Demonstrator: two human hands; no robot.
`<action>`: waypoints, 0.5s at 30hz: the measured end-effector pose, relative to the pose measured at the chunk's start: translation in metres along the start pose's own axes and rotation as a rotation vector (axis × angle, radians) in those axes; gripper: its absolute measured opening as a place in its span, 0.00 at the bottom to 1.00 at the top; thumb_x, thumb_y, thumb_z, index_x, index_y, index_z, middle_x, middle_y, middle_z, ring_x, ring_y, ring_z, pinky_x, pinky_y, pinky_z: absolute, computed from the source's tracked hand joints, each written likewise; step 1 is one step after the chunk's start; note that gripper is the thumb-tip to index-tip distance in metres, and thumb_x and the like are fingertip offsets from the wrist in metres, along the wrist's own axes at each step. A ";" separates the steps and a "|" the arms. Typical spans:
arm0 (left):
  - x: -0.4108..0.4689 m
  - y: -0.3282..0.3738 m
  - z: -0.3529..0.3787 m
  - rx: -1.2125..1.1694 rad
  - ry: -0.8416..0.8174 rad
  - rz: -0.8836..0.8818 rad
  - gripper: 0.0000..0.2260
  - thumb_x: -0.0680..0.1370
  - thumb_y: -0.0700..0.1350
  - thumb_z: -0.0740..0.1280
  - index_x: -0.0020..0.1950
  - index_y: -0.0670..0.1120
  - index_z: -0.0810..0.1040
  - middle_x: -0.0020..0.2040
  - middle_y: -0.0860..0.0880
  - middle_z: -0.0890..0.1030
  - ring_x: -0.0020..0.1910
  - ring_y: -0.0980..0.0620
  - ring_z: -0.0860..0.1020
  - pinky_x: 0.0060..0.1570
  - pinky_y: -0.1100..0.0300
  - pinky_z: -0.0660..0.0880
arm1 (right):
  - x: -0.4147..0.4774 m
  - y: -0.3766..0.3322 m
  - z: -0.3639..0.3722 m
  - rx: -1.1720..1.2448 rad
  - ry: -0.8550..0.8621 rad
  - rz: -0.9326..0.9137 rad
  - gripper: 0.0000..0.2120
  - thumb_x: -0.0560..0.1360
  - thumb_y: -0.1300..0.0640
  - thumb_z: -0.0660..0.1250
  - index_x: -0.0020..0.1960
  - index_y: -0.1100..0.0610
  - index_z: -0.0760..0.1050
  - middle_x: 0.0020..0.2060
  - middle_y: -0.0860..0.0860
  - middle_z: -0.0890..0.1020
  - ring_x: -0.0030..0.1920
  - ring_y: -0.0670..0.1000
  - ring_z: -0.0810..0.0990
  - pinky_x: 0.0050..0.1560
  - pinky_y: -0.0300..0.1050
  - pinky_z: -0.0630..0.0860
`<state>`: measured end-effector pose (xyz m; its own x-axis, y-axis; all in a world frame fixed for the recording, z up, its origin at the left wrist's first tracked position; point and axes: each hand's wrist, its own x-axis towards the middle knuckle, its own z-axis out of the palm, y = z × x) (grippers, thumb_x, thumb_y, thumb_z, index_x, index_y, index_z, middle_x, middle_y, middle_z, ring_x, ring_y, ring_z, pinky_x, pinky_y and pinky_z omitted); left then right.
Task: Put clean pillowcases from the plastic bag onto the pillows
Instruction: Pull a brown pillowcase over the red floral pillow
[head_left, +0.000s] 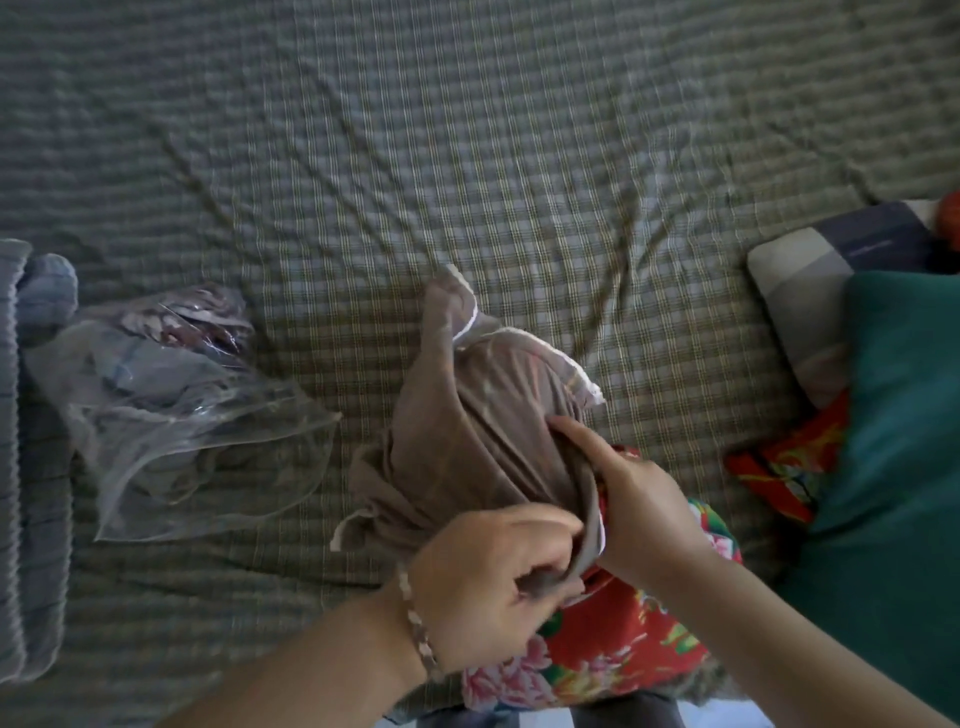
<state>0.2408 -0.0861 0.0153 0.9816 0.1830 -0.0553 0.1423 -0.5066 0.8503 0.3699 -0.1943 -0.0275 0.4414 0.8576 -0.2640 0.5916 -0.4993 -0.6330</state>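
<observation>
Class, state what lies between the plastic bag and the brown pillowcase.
Only bare checked sheet lies between plastic bag and brown pillowcase, shown in the head view.

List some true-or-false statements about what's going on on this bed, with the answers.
1. The left hand and the right hand both grip the brown pillowcase. True.
2. The pillow going into it is plain white. False: it is red with flowers.
3. The plastic bag lies left of the pillowcase with cloth inside. True.
4. The bag sits on the floor. False: it lies on the checked sheet.
5. A teal pillow lies at the right. True.
</observation>
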 end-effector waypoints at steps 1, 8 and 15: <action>-0.006 -0.002 0.005 0.060 0.029 0.008 0.10 0.72 0.42 0.64 0.37 0.49 0.62 0.45 0.49 0.76 0.40 0.50 0.76 0.36 0.60 0.72 | 0.000 0.002 -0.002 0.029 0.000 0.059 0.28 0.62 0.48 0.68 0.62 0.49 0.74 0.35 0.52 0.83 0.38 0.58 0.81 0.34 0.41 0.66; -0.053 -0.081 -0.030 0.716 0.180 -0.490 0.25 0.50 0.28 0.78 0.46 0.37 0.80 0.47 0.39 0.80 0.39 0.39 0.81 0.27 0.54 0.78 | -0.003 0.004 -0.001 0.394 0.109 0.497 0.17 0.60 0.58 0.77 0.44 0.47 0.76 0.32 0.45 0.80 0.35 0.44 0.78 0.32 0.35 0.69; -0.033 -0.102 0.001 0.508 0.293 -0.673 0.13 0.69 0.29 0.68 0.51 0.38 0.77 0.48 0.41 0.79 0.46 0.40 0.79 0.42 0.52 0.75 | 0.005 0.005 0.006 0.724 0.300 0.914 0.12 0.61 0.69 0.71 0.37 0.54 0.76 0.31 0.50 0.78 0.34 0.51 0.75 0.37 0.43 0.72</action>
<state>0.1942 -0.0414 -0.0705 0.6078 0.7489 -0.2641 0.7842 -0.5137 0.3481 0.3713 -0.1917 -0.0364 0.6961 0.1125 -0.7091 -0.4950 -0.6402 -0.5875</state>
